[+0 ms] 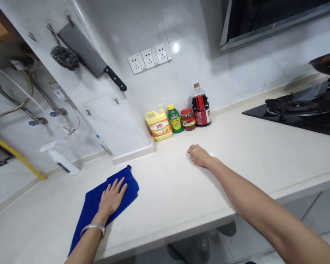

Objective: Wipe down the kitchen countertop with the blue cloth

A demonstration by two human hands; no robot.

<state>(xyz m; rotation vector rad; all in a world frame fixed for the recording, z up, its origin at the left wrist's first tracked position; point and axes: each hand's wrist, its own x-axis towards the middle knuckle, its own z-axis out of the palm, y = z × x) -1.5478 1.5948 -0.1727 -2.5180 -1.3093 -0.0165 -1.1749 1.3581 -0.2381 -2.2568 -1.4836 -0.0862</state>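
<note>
My left hand (112,198) lies flat with fingers spread on a blue cloth (91,207) spread over the white countertop (181,190). A silver bracelet sits on that wrist. My right hand (198,154) rests on the bare counter further right, fingers curled under, with nothing visible in it. Behind it, against the wall, stand a yellow dish-soap bottle (158,126), a green bottle (175,118), a red-lidded jar (187,119) and a dark sauce bottle (201,106).
A cleaver (88,55) and a steel scrubber (64,57) hang on the left wall. A white spray bottle (61,159) lies at the far left. A black gas hob (299,108) sits at right under a range hood. Wall sockets (149,58) are above the bottles.
</note>
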